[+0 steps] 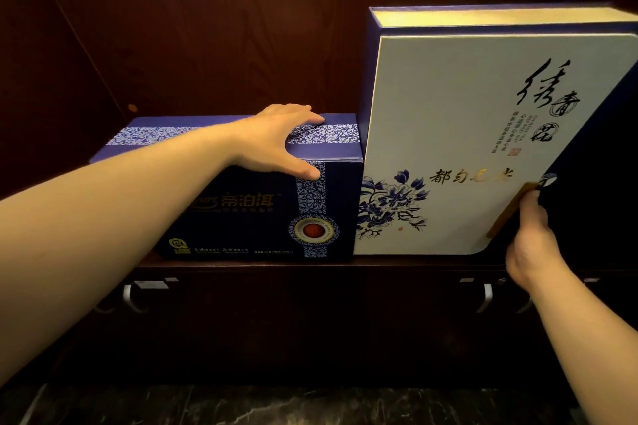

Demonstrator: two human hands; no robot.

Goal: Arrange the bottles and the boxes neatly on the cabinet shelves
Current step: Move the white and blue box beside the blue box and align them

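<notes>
A dark blue box (248,214) with white floral bands lies on the wooden shelf (276,264) at the left. My left hand (279,141) rests on its top, fingers spread across the lid and thumb over the front edge. Beside it, touching its right side, a tall white box (459,134) with blue flowers and black calligraphy stands upright inside a blue cover. My right hand (531,238) grips that box at its lower right edge, fingers curled behind the dark cover. No bottles are in view.
The dark wooden back panel (207,45) of the cabinet rises behind the boxes, with open shelf room above the low box. Below the shelf are cabinet doors with metal handles (129,297) (486,297). A dark marble floor (276,404) lies beneath.
</notes>
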